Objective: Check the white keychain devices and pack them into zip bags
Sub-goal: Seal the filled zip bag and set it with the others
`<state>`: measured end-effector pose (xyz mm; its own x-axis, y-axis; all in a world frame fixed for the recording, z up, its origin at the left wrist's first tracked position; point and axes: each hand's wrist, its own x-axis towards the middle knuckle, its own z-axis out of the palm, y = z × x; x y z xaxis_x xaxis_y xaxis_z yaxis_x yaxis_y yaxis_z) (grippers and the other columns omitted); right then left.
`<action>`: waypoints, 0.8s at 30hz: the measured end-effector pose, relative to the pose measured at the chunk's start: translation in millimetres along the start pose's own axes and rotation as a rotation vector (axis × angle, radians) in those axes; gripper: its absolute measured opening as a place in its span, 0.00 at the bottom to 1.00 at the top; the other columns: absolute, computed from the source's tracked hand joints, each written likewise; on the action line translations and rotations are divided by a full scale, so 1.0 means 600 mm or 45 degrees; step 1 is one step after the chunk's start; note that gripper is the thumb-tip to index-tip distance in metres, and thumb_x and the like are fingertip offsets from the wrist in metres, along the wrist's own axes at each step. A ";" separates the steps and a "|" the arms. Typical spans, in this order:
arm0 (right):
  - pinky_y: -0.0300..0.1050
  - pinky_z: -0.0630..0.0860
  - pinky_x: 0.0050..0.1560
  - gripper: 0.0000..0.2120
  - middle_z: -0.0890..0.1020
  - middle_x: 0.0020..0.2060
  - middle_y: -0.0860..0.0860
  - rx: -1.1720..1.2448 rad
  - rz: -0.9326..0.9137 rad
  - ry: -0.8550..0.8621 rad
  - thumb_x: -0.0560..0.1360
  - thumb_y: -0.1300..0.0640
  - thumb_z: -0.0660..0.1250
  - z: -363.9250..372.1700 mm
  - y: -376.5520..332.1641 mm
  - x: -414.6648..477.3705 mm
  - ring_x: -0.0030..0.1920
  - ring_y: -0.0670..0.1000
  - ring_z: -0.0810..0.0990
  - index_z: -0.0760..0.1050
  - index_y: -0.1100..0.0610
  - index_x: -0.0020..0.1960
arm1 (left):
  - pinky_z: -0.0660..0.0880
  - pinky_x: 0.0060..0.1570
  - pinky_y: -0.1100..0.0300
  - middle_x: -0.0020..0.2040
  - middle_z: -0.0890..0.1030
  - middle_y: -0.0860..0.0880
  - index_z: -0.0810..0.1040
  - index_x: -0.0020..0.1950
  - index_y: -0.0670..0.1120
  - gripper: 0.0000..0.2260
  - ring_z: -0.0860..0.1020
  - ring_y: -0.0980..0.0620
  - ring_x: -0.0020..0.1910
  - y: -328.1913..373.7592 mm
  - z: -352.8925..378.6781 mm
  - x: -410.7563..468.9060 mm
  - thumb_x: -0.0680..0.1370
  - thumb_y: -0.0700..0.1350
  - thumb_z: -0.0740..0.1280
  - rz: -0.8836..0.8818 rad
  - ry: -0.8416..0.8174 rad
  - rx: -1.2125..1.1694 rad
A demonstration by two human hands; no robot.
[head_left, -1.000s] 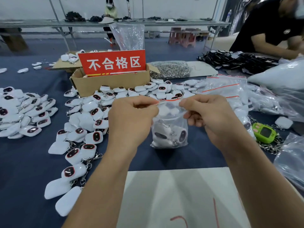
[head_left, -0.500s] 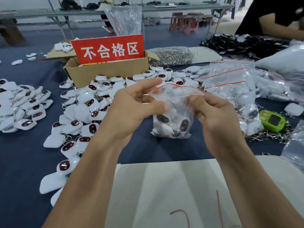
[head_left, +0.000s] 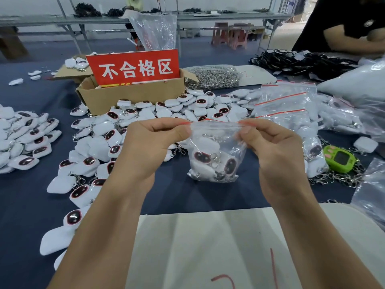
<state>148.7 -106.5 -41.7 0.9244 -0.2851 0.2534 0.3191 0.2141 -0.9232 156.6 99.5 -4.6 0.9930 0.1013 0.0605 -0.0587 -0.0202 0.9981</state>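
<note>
1. Left hand (head_left: pixel 150 142) pinches the bag's top edge at its 9 o'clock end; right hand (head_left: pixel 277 155) pinches the 3 o'clock end.
2. Zip bag (head_left: pixel 216 142): mid-frame, hangs twd 6 o'clock from both grips.
3. White keychain devices (head_left: pixel 208 161): at bag bottom.
4. Red zip strip (head_left: pixel 214 121): long axis 9–3 btwn pinches; prob. seal along it, both hands equally near.

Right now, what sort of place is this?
Probably a factory inspection and packing workshop: heaps of white keychain devices, a cardboard box bearing a red reject-area sign, and a zip bag filled with them.
</note>
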 end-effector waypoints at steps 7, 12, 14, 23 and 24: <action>0.40 0.80 0.46 0.02 0.88 0.37 0.56 -0.065 -0.035 0.053 0.73 0.66 0.76 -0.003 -0.007 -0.003 0.38 0.50 0.85 0.85 0.62 0.45 | 0.71 0.36 0.77 0.41 0.87 0.56 0.88 0.41 0.51 0.05 0.81 0.69 0.39 -0.007 0.008 0.003 0.73 0.40 0.78 -0.064 0.049 -0.080; 0.35 0.78 0.42 0.02 0.85 0.33 0.53 -0.081 -0.076 0.045 0.74 0.66 0.74 0.001 -0.010 -0.005 0.34 0.47 0.82 0.84 0.63 0.43 | 0.71 0.36 0.78 0.39 0.87 0.58 0.87 0.42 0.51 0.04 0.81 0.69 0.38 -0.013 0.015 0.002 0.73 0.41 0.77 -0.043 0.013 -0.071; 0.34 0.77 0.42 0.03 0.85 0.31 0.52 -0.106 -0.115 0.039 0.75 0.66 0.74 0.000 -0.010 -0.005 0.33 0.46 0.81 0.84 0.62 0.42 | 0.71 0.36 0.77 0.39 0.87 0.56 0.87 0.40 0.50 0.05 0.81 0.68 0.38 -0.013 0.015 0.002 0.72 0.40 0.77 -0.027 0.011 -0.106; 0.35 0.76 0.42 0.09 0.83 0.29 0.52 -0.112 -0.151 -0.049 0.73 0.63 0.72 0.002 -0.011 -0.006 0.32 0.48 0.79 0.83 0.54 0.35 | 0.76 0.42 0.72 0.42 0.88 0.49 0.87 0.44 0.44 0.05 0.84 0.58 0.42 -0.026 0.012 0.002 0.70 0.40 0.76 0.058 -0.020 -0.184; 0.36 0.76 0.41 0.10 0.82 0.29 0.52 -0.108 -0.147 -0.055 0.73 0.63 0.72 0.004 -0.011 -0.006 0.32 0.48 0.78 0.83 0.53 0.35 | 0.76 0.42 0.72 0.41 0.88 0.49 0.87 0.43 0.44 0.03 0.84 0.58 0.41 -0.027 0.013 0.001 0.70 0.39 0.76 0.068 -0.007 -0.201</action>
<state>143.6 -104.7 -36.1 0.8913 -0.2626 0.3697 0.4066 0.1016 -0.9079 159.0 92.1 -20.6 0.9886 0.0991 0.1137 -0.1262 0.1309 0.9833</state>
